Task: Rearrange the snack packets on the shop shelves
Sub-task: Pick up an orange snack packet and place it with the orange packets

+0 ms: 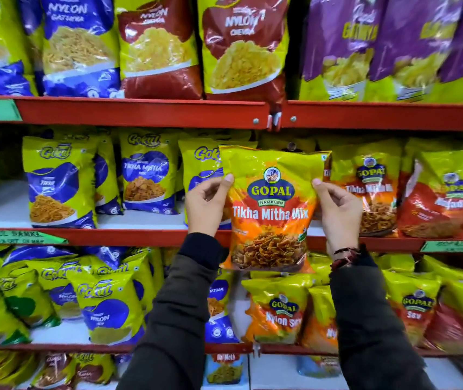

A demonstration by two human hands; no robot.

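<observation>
A yellow and orange Gopal Tikha Mitha Mix packet (271,209) is held upright in front of the middle shelf (140,237). My left hand (206,205) grips its left edge and my right hand (337,209) grips its right edge, thumbs on the front. Behind it stand a blue and yellow Gokul packet (200,167) on the left and another Gopal Tikha Mitha Mix packet (371,190) on the right.
Red metal shelves hold rows of packets. Large Nylon packets (157,49) and purple packets (365,46) fill the top shelf. Gokul packets (58,181) stand at the middle left with white gaps between them. Gopal Nylon Sev packets (278,313) sit on the lower shelf.
</observation>
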